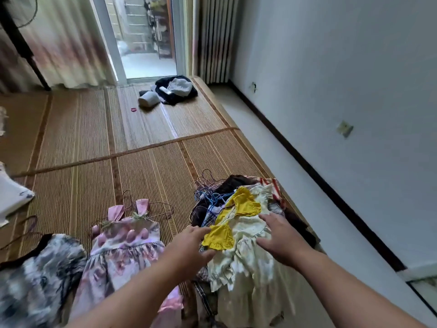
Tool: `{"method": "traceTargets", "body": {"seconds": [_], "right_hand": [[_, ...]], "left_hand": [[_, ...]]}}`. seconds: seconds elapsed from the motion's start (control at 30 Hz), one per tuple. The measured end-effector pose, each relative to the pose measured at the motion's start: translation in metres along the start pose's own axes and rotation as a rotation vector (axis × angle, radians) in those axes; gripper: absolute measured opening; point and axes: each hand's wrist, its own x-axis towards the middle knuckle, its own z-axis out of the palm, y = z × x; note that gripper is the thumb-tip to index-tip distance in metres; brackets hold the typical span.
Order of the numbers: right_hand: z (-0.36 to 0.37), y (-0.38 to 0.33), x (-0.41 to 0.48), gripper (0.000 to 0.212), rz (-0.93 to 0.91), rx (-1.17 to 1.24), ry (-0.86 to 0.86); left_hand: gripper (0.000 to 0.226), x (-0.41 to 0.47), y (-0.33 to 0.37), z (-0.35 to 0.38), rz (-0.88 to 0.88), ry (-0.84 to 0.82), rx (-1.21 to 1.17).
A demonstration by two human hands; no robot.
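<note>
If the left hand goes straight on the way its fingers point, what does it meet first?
Probably the yellow sleeve of the cream dress, just ahead of the left hand; whether the fingers already touch it is unclear.

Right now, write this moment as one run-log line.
left hand touches yellow sleeve | right hand rests on cream dress | dress atop clothes pile

text: none legible | labels: none | numbers: none | anywhere in the room

You've got three dresses: pink dress (pixel 123 245), grey dress (pixel 42 268), cream dress (pixel 250 256). Two heaps: near heap (pixel 234 183), door heap (pixel 176 91). Two mats: front mat (pixel 146 176), back mat (pixel 82 119). One hair tie (pixel 133 110). Hangers (pixel 212 200): too tangled to count.
</note>
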Motion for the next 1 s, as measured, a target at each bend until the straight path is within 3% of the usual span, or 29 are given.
{"method": "traceTargets", "body": {"seconds": [0.37,0.53,1.0], "right_hand": [[0.003,0.031,0.124,0.07,0.026,-0.015,-0.07],[-0.003,0.054,0.182,0.068,-0.021,-0.135,-0.083],[0.064,0.11,0.342,0.084,-0.27,-0.337,-0.309]], "left_hand": [[0.062,0.125,-0.024,0.013,-0.119,-0.068,0.032],[0.061,0.164,-0.029,0.037,-0.182,-0.09,0.005],[0.071,0.233,-0.038,0.148,-0.604,-0.121,-0.148]]}}
